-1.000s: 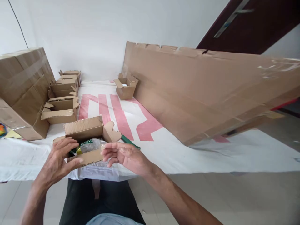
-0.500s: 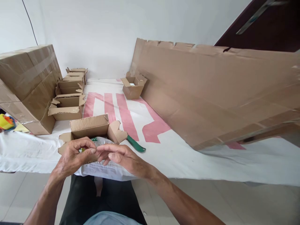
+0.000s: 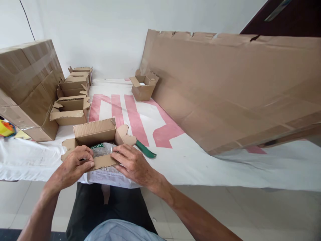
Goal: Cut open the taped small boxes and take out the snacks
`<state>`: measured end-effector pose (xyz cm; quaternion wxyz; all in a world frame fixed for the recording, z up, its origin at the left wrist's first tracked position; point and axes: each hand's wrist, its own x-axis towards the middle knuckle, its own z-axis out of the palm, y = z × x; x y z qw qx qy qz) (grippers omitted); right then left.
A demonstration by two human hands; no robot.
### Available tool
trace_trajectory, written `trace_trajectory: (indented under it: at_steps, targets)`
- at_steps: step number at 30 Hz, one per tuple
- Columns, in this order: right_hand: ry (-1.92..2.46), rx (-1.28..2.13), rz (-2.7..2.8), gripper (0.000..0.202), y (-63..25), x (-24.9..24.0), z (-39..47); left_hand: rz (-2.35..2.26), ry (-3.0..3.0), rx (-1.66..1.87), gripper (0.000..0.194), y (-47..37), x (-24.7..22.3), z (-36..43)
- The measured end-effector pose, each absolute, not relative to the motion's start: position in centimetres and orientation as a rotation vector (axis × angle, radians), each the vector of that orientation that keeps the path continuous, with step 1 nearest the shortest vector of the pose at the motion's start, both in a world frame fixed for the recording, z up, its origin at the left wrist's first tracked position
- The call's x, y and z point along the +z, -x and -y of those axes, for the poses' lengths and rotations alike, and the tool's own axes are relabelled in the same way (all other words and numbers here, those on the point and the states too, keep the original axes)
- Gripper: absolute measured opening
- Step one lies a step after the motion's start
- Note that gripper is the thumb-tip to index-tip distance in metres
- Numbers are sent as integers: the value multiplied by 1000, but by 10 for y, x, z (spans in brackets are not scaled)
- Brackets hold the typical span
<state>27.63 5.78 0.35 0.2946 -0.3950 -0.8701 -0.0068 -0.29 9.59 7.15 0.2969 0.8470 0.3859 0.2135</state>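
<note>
An open cardboard box [image 3: 96,132] sits at the table's front edge, its flaps spread outward. Inside lies a clear plastic bag [image 3: 107,148] with a green label. My left hand [image 3: 76,164] pinches the left end of the box's front flap [image 3: 104,162] between thumb and fingers. At the flap's right end, my right hand [image 3: 134,164] has its fingers curled over the cardboard; its thumb is mostly hidden. A curved green handle [image 3: 146,150] juts out beside the box's right flap, and its other end is out of sight.
Several open small boxes [image 3: 69,117] line the left side, against a stack of taped cartons [image 3: 30,90]. One small box [image 3: 143,89] stands at the back, beside a large leaning cardboard sheet [image 3: 225,90]. A yellow tape roll [image 3: 7,129] lies far left.
My hands were close together above the box; they have moved apart and down onto the two ends of its front flap. The view has shifted slightly.
</note>
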Motion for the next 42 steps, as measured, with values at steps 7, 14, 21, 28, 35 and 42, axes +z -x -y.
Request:
trace_trajectory:
  at_steps: [7,14,21,28,35,42]
  targets:
    - [973,-83,2266,17,-275,0,-61,-1164,-2332,531,8,1,59,-95]
    - [1000,-17,2273,15,-276,-5,-59,-978,-2603,631,23,4,63,-74]
    - [956,446,2390,19,-283,28,-64,-912,-2952,722,18,15,37,-57]
    - [1316,459,2621,14,-268,48,-128,-999,-3041,787,16,15,13,-58]
    - [1380,626,2921,32,-246,43,-166,-1021,-2981,972,32,18,-4,-69]
    - [1288,565,2943,36,-249,31,-160,-954,-2852,1025,36,12,-2,-67]
